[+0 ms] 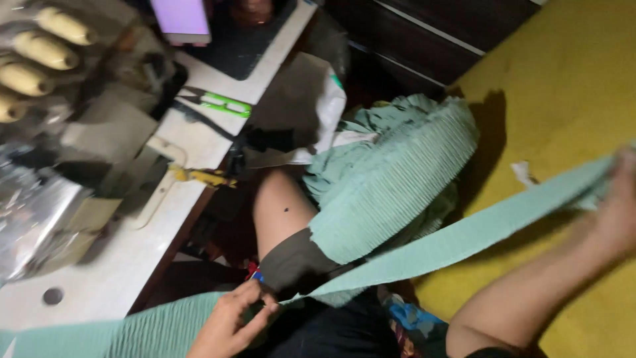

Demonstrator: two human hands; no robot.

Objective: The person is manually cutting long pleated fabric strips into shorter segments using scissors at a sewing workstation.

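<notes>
Green cloth: a long strip of pleated green cloth [457,242] runs from my left hand to my right hand, stretched in a slanted line above my lap.
My left hand: my left hand [228,325] is low in the view, and its grip pinches the strip between thumb and fingers.
My right hand: my right hand [619,199] is far out at the edge of the view, up high. It is blurry. It is on the end of the strip, but I cannot tell if its grip is closed or spread.
Cloth pile: more of the same green cloth sits in a big folded pile [397,172] on my lap, behind the strip.
My knee: my bare knee [281,209] shows just beside the pile.
Table: a white table [126,265] is on my left, with a sewing machine [73,152] on it.
Thread: yellowish cones of thread [43,50] sit at the top corner.
Snips: small green thread snips [222,103] lie on the table.
Floor: a yellow floor [570,86] is on my right.
</notes>
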